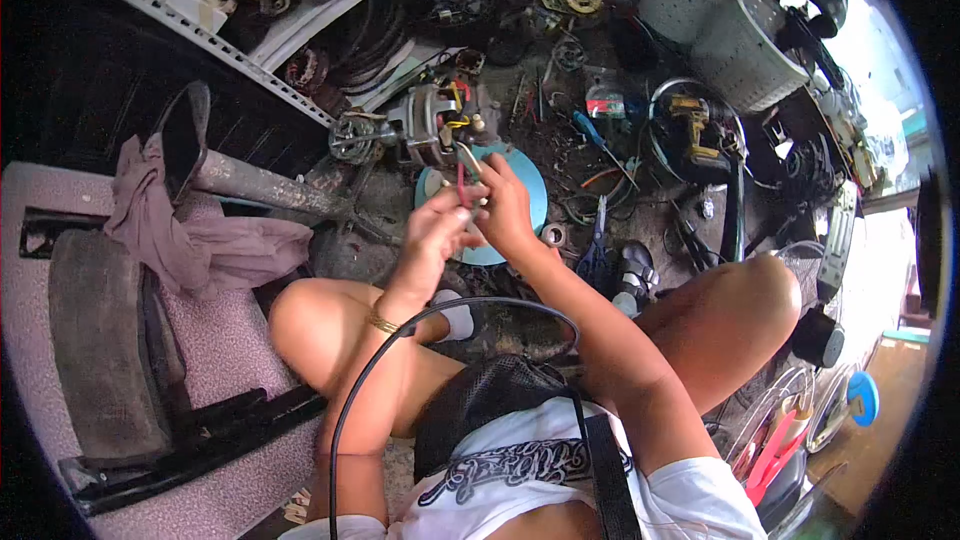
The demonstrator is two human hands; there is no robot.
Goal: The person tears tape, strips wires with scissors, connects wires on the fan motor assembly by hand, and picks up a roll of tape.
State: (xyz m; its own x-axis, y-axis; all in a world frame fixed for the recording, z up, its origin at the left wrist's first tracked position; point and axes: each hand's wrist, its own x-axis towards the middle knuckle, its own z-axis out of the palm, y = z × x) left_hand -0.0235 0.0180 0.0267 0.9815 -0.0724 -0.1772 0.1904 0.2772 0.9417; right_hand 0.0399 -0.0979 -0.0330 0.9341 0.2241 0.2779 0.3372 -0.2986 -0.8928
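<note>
My left hand (432, 238) is closed in a pinch around a red wire (461, 180). Close against it, my right hand (508, 208) also has its fingers closed on wire ends; the exact grip is partly hidden. The wires lead up to an electric motor (424, 125) with a metal housing, which lies on its side just beyond my hands. Yellow wires (458, 123) stick out of its near end. Beneath my hands lies a round light-blue disc (530, 190), and a roll of tape (554, 234) sits by its right edge.
Blue-handled scissors (594, 258) and a blue screwdriver (592, 130) lie to the right. Farther right is a yellow drill (690, 125) beside a perforated white tub (750, 45). A pole stand (270, 188) with a mauve cloth (200, 240) is at left. A black cable (362, 370) loops before me.
</note>
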